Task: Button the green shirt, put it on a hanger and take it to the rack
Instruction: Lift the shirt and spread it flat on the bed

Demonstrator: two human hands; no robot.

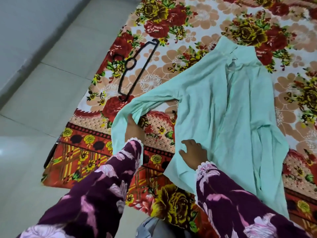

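A pale green shirt (223,103) lies spread on a flowered bedspread, collar at the far end, hem toward me. Its left sleeve stretches off to the left, and my left hand (133,127) grips that sleeve near the cuff, the cloth bunched around my fingers. My right hand (193,152) rests flat with fingers apart on the shirt's lower left edge, holding nothing. A black plastic hanger (135,69) lies on the bedspread to the left of the shirt, apart from both hands. Whether the front is buttoned is not visible.
The flowered bedspread (197,31) covers the bed, its edge running diagonally at the left. Pale floor tiles (42,83) lie beyond that edge. My dark purple flowered sleeves fill the bottom of the view. No rack is in sight.
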